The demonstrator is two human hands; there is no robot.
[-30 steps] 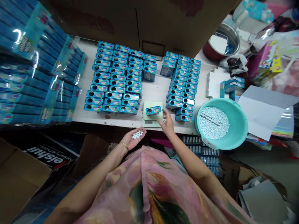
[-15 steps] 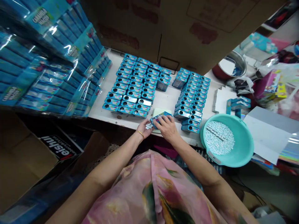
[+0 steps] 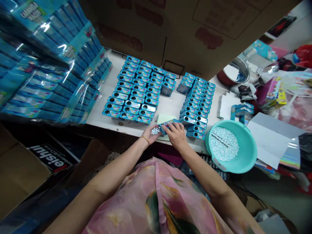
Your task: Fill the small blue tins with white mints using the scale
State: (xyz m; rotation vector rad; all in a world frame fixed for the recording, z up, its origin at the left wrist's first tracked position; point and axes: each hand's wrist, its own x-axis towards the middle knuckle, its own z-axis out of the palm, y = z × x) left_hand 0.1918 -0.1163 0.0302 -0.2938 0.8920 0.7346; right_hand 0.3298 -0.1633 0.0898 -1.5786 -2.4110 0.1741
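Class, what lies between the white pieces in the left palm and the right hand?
A blue box, held by the right hand, one end at the white pieces in the left hand. The head view shows this.

A white counter (image 3: 170, 104) crosses the middle of the frame, dark specks near its front edge. Blue boxes (image 3: 136, 94) stand in rows left of centre, a narrower block (image 3: 195, 96) right of centre; between them, frontward, sits a pale green scale (image 3: 165, 117).
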